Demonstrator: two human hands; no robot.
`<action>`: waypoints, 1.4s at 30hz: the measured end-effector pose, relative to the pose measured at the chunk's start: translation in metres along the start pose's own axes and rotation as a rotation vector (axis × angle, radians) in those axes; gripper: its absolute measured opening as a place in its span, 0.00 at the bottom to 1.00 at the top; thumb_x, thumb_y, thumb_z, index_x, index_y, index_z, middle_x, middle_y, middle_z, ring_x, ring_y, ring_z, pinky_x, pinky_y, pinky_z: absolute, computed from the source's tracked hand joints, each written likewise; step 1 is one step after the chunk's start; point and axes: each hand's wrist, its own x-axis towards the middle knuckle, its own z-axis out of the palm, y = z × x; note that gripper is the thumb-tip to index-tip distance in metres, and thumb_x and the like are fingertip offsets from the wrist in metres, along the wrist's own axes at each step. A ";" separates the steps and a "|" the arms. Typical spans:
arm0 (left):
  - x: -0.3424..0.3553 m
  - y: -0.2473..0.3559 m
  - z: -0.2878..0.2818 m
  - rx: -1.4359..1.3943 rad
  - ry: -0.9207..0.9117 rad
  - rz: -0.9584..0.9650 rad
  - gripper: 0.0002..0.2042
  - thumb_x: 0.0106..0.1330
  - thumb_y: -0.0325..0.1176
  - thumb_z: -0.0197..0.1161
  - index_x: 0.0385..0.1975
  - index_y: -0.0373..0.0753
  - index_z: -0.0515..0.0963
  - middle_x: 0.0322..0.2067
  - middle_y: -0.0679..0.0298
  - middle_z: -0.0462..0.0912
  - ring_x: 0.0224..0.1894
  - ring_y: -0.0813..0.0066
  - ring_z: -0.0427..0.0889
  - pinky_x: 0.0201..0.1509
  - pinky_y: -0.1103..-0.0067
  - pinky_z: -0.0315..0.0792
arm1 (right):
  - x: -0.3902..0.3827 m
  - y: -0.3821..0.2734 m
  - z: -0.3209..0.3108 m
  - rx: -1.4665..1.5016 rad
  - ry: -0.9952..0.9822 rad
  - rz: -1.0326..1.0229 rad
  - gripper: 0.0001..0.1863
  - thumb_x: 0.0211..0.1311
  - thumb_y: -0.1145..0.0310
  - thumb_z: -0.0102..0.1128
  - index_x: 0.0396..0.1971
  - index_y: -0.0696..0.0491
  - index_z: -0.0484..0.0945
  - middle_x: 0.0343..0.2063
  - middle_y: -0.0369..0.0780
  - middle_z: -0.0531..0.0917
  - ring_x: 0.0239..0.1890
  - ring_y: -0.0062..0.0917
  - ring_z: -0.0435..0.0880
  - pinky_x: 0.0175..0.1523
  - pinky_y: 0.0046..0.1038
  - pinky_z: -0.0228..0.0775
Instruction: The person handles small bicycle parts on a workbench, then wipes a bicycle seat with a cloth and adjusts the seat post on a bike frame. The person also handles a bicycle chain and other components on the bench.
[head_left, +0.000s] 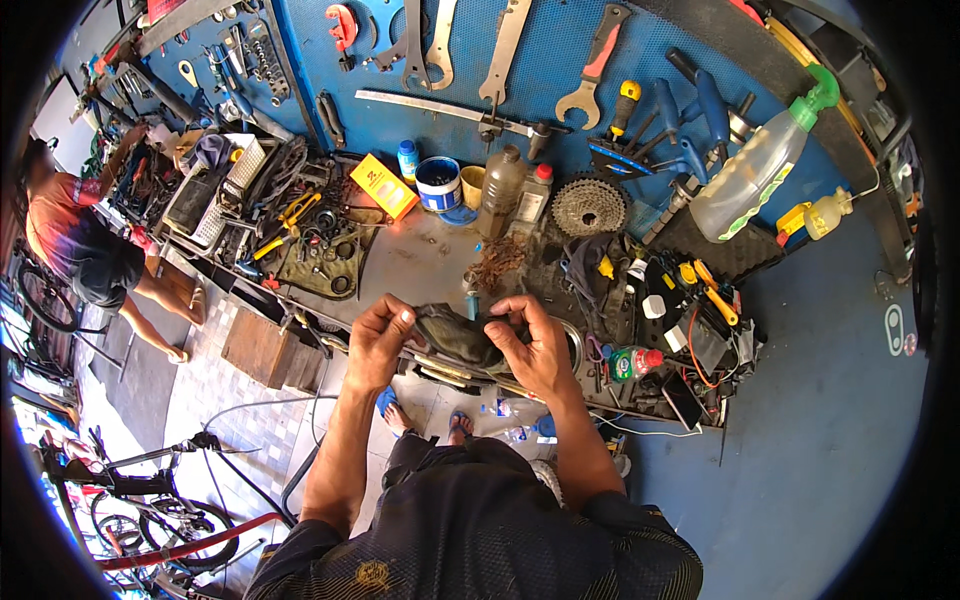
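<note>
A dark, grimy olive rag [455, 334] is stretched between my two hands above the front edge of the workbench. My left hand [376, 342] pinches its left end between thumb and fingers. At the other end, my right hand [532, 346] grips the bunched cloth, its fingers curled toward the thumb. Whether anything is wrapped inside the folds cannot be made out. Just beyond the rag, a small bluish fitting [472, 300] and a clump of brown fibres [497, 262] lie on the bench.
Behind stand a blue-and-white tub [438, 184], a brown bottle [502, 190], a bicycle cassette [590, 205] and a large spray bottle [750, 185]. Wrenches [592, 70] hang on the blue wall. Tools clutter both bench sides. Another person [85, 235] stands far left, near bicycles [170, 525].
</note>
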 end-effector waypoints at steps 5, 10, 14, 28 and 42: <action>0.002 0.004 0.004 0.218 -0.024 0.003 0.06 0.79 0.30 0.60 0.43 0.33 0.78 0.40 0.64 0.84 0.38 0.81 0.81 0.45 0.81 0.76 | 0.001 -0.013 -0.004 -0.099 -0.090 0.007 0.23 0.66 0.60 0.75 0.55 0.56 0.80 0.32 0.36 0.84 0.35 0.21 0.80 0.42 0.27 0.74; 0.004 0.001 0.021 0.092 -0.082 0.156 0.06 0.80 0.28 0.57 0.47 0.33 0.78 0.53 0.60 0.84 0.51 0.79 0.81 0.55 0.80 0.75 | 0.003 -0.012 0.008 -0.123 -0.233 -0.027 0.26 0.58 0.56 0.80 0.48 0.59 0.83 0.35 0.44 0.86 0.37 0.36 0.87 0.45 0.36 0.77; 0.004 0.014 0.032 0.373 0.074 0.211 0.06 0.74 0.25 0.65 0.45 0.33 0.78 0.50 0.58 0.84 0.50 0.74 0.82 0.54 0.77 0.76 | 0.003 -0.011 0.011 -0.276 -0.170 -0.005 0.22 0.53 0.59 0.80 0.41 0.59 0.84 0.35 0.45 0.85 0.37 0.41 0.86 0.42 0.36 0.77; -0.001 0.058 0.038 0.976 -0.146 0.003 0.27 0.68 0.53 0.71 0.28 0.30 0.75 0.23 0.53 0.78 0.26 0.54 0.77 0.33 0.63 0.71 | 0.002 -0.029 0.025 -0.699 -0.139 -0.312 0.18 0.44 0.70 0.77 0.38 0.50 0.82 0.33 0.38 0.77 0.38 0.37 0.82 0.40 0.38 0.77; -0.015 0.087 -0.048 0.794 -0.350 -0.244 0.15 0.75 0.37 0.66 0.27 0.34 0.79 0.19 0.69 0.66 0.25 0.80 0.66 0.28 0.74 0.60 | -0.044 -0.042 -0.036 -0.856 -0.412 -0.036 0.21 0.59 0.59 0.69 0.49 0.53 0.79 0.41 0.40 0.80 0.39 0.38 0.87 0.41 0.40 0.81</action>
